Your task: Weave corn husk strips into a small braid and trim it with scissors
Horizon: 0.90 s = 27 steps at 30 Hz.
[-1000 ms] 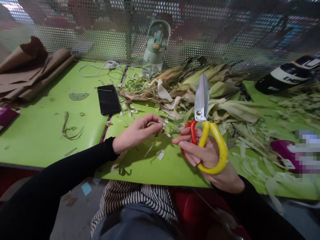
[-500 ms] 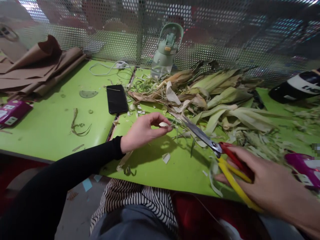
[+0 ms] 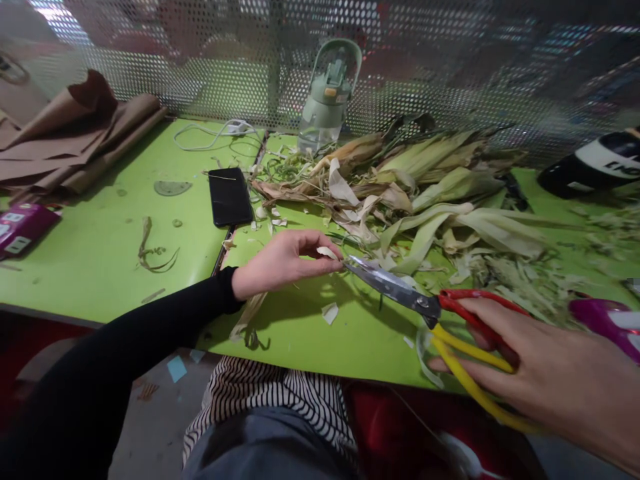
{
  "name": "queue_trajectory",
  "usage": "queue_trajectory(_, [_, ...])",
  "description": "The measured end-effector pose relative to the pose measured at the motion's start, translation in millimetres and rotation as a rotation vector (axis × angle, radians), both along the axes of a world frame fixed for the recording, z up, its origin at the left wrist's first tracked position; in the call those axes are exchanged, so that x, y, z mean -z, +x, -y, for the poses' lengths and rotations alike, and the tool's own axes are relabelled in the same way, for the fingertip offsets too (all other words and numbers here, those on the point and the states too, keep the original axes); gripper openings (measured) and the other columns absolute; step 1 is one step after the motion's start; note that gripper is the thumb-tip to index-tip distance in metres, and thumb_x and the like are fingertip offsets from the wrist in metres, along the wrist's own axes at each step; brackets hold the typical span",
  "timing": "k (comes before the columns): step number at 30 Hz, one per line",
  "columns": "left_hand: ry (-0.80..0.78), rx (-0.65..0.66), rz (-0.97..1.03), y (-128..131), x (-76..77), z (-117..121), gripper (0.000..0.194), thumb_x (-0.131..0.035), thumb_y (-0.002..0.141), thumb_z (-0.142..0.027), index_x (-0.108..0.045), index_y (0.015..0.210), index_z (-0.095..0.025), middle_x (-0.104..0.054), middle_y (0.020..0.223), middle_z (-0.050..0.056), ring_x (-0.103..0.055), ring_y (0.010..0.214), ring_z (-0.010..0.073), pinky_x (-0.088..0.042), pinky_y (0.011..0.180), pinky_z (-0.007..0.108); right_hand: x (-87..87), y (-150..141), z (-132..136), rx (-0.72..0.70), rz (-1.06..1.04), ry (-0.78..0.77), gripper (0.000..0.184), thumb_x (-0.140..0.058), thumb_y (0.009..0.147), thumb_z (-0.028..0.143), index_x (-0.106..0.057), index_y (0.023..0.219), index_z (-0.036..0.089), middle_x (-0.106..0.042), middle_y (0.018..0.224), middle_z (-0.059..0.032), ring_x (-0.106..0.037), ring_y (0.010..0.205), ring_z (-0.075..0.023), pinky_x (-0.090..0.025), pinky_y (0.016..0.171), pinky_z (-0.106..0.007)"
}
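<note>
Between the thumb and fingers of my left hand (image 3: 287, 261) is a small pale piece of corn husk (image 3: 327, 253), with thin green strands by the fingertips. My right hand (image 3: 530, 360) grips a pair of scissors (image 3: 430, 310) with one red and one yellow handle. The blades are parted slightly, and their tips are beside my left fingertips at the strands. Behind the blades a heap of corn husks (image 3: 440, 193), green and dried brown, spreads over the green table (image 3: 300, 340). A loose husk scrap (image 3: 330, 313) lies below my left hand.
A black phone (image 3: 230, 197) lies left of the husks, with a water bottle (image 3: 327, 100) behind. Brown paper (image 3: 75, 147) and a white cable (image 3: 215, 140) are at the left. A dark bottle (image 3: 595, 163) lies at the right. A perforated metal screen (image 3: 225, 60) backs the table.
The scissors have swung so that their tips come down and left to my left fingertips. My left hand stays almost in place, still pinching the pale husk piece.
</note>
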State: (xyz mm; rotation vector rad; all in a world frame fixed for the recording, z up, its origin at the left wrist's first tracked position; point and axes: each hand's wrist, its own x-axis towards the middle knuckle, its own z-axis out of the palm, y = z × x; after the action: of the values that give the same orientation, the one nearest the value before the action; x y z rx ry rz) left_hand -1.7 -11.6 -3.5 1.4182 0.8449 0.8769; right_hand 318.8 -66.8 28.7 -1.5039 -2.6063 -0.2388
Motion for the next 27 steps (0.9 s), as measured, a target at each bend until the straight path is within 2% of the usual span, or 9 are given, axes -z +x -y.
queue_trajectory(3, [-0.102, 0.120, 0.005, -3.1, -2.6, -2.7, 0.021, -0.075, 0.080, -0.025, -0.067, 0.092, -0.010, -0.070, 0.082, 0.002, -0.060, 0.072, 0.0087, -0.046, 0.070, 0.024, -4.1, 7.6, -3.1, -0.347, 0.172, 0.139, 0.048, -0.030, 0.102, 0.055, -0.066, 0.106, 0.022, -0.077, 0.081, -0.0087, -0.066, 0.049, -0.0214, -0.042, 0.039, -0.031])
queue_trajectory(4, [-0.112, 0.144, -0.006, -4.0, -3.0, -3.5, 0.022, -0.075, 0.079, -0.025, -0.066, 0.092, -0.010, -0.069, 0.082, 0.002, -0.060, 0.072, 0.0086, -0.046, 0.069, 0.024, -5.9, 9.2, -3.7, -0.377, 0.193, 0.164, 0.049, -0.028, 0.103, 0.053, -0.065, 0.107, 0.020, -0.077, 0.079, -0.0086, -0.066, 0.048, -0.0208, -0.043, 0.039, -0.031])
queue_trajectory(7, [-0.126, 0.197, -0.044, -6.1, -3.6, -5.5, 0.026, -0.079, 0.076, -0.025, -0.064, 0.092, -0.011, -0.069, 0.084, 0.001, -0.060, 0.074, 0.0089, -0.046, 0.071, 0.024, -9.5, 13.4, -3.6, -0.328, 0.183, 0.159, 0.053, -0.027, 0.103, 0.058, -0.063, 0.108, 0.021, -0.076, 0.072, -0.0060, -0.067, 0.046, -0.0208, -0.046, 0.039, -0.029])
queue_trajectory(11, [-0.125, 0.255, -0.089, -8.2, -3.3, -6.4, 0.029, -0.079, 0.076, -0.025, -0.064, 0.096, -0.011, -0.069, 0.087, 0.002, -0.063, 0.079, 0.0103, -0.048, 0.075, 0.026, -6.0, 25.6, 0.2, -0.255, 0.156, 0.040, 0.052, -0.033, 0.099, 0.065, -0.065, 0.118, 0.028, -0.079, 0.080, -0.0036, -0.071, 0.052, -0.0225, -0.052, 0.044, -0.029])
queue_trajectory(18, [-0.126, 0.314, -0.105, -8.9, -1.0, -5.8, 0.030, -0.079, 0.076, -0.025, -0.065, 0.099, -0.012, -0.071, 0.089, 0.003, -0.065, 0.080, 0.0111, -0.049, 0.078, 0.027, 3.9, 44.5, 5.4, -0.090, 0.116, -0.140, 0.054, -0.043, 0.091, 0.073, -0.071, 0.118, 0.036, -0.081, 0.085, -0.0039, -0.070, 0.053, -0.0231, -0.050, 0.043, -0.030])
queue_trajectory(22, [-0.134, 0.319, -0.114, -8.7, -1.5, -5.5, 0.029, -0.079, 0.077, -0.026, -0.065, 0.099, -0.012, -0.072, 0.091, 0.004, -0.067, 0.083, 0.0121, -0.049, 0.081, 0.028, 5.7, 44.3, 3.8, -0.066, 0.089, -0.203, 0.051, -0.047, 0.089, 0.072, -0.071, 0.118, 0.038, -0.082, 0.088, -0.0039, -0.073, 0.059, -0.0239, -0.052, 0.045, -0.030])
queue_trajectory(27, [-0.152, 0.328, -0.094, -8.5, -1.2, -5.3, 0.030, -0.079, 0.077, -0.025, -0.064, 0.099, -0.012, -0.073, 0.091, 0.004, -0.068, 0.083, 0.0122, -0.050, 0.082, 0.029, 1.5, 39.7, 3.0, -0.056, 0.081, -0.237, 0.046, -0.054, 0.087, 0.068, -0.071, 0.118, 0.039, -0.081, 0.087, -0.0032, -0.071, 0.058, -0.0234, -0.052, 0.047, -0.031])
